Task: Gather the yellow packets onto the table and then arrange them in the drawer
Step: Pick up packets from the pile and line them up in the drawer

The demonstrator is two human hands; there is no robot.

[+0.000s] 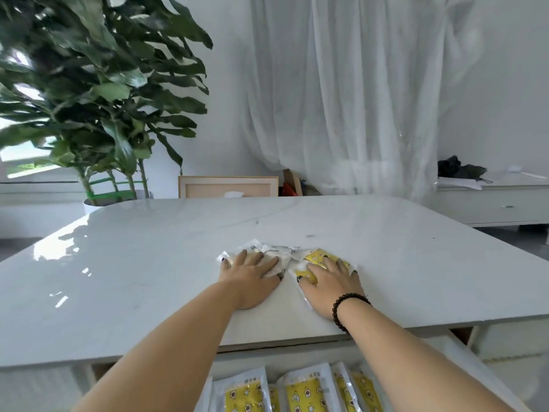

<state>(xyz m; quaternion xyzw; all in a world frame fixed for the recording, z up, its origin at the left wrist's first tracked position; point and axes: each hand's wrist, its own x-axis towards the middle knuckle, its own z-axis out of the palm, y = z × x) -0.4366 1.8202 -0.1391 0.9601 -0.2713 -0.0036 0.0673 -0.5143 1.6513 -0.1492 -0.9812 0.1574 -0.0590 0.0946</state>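
A small heap of packets lies on the white marble table (148,263). My left hand (249,278) rests flat, fingers spread, on packets (276,254) whose pale back sides face up. My right hand (329,283), with a dark bead bracelet at the wrist, lies flat on a yellow packet (316,257) printed with small cartoon figures. Below the table's near edge an open drawer (457,352) holds several yellow packets (303,394) standing in a row between my forearms.
A large leafy potted plant (98,99) stands behind the table's far left corner. A framed panel (228,185) leans behind the far edge. White curtains hang at the back. A low white cabinet (493,200) with dark items sits far right.
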